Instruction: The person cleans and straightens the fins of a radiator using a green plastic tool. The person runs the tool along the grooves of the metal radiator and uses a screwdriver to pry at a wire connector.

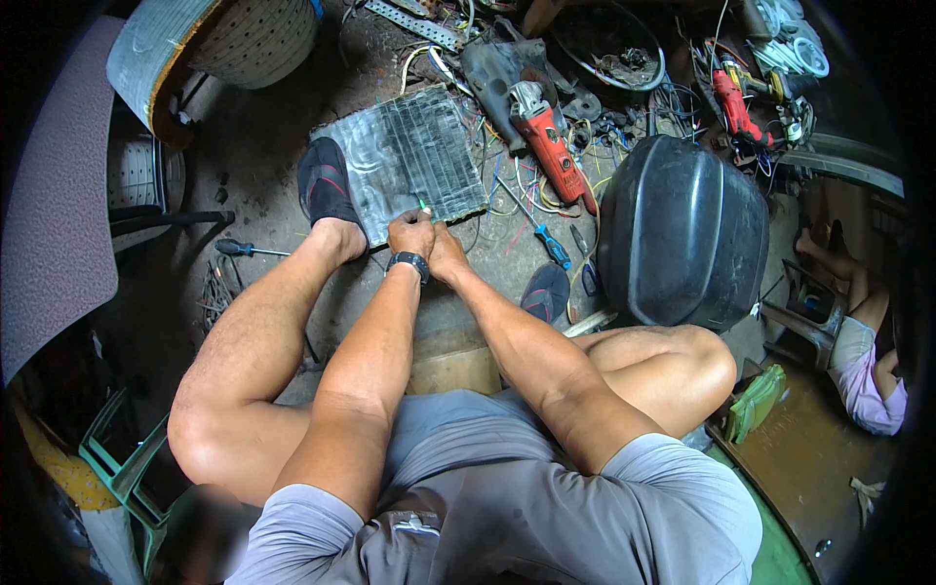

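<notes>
My left hand, with a dark watch on its wrist, is closed at the near edge of a flat grey, scuffed panel. Right beside it, my right hand is closed too, the two nearly touching. A small green bit shows by the left hand's fingertips; what the fingers grip is mostly hidden. Dark ribbed bands run across the panel's right part. My left shoe rests on its left edge.
Right of the panel lie a red angle grinder, a blue-handled screwdriver and loose wires. A large black case stands farther right. Another screwdriver lies left. A red power tool is at far right. Another person sits at right.
</notes>
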